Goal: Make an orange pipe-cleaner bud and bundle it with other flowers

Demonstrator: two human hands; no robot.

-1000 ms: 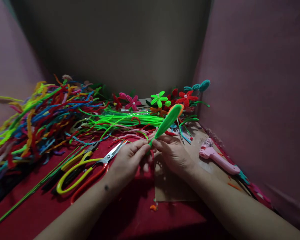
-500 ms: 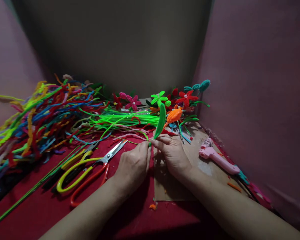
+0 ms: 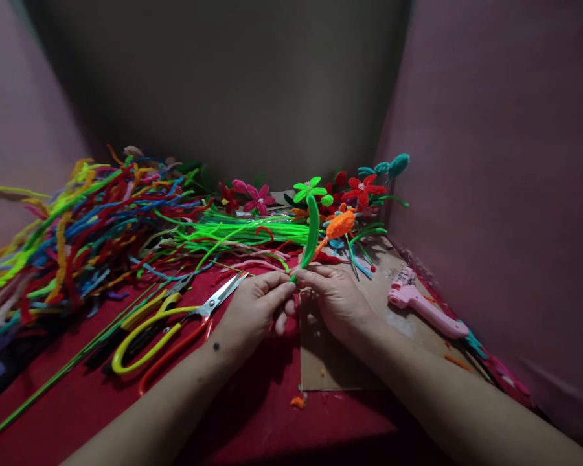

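A long green fuzzy leaf [image 3: 311,230] stands upright between my hands, slightly curved. My right hand [image 3: 337,294] pinches its base between thumb and fingers. An orange fuzzy bud [image 3: 341,224] on an orange stem leans right just behind the leaf; whether its stem reaches my fingers is hidden. My left hand [image 3: 260,310] pinches the short green end below the leaf, its fingertips almost touching those of my right hand. The lower fingers of my left hand are curled loosely.
Scissors [image 3: 206,309] and yellow-handled pliers [image 3: 160,299] lie left of my hands. A heap of coloured pipe cleaners [image 3: 78,226] fills the far left. Green stems [image 3: 252,230] and fuzzy flowers [image 3: 362,189] are behind. At right, a pink glue gun [image 3: 425,304] rests on cardboard [image 3: 330,369].
My left hand has rolled, so its thumb and lower fingers now show. The green leaf has tilted to more upright and shifted slightly.
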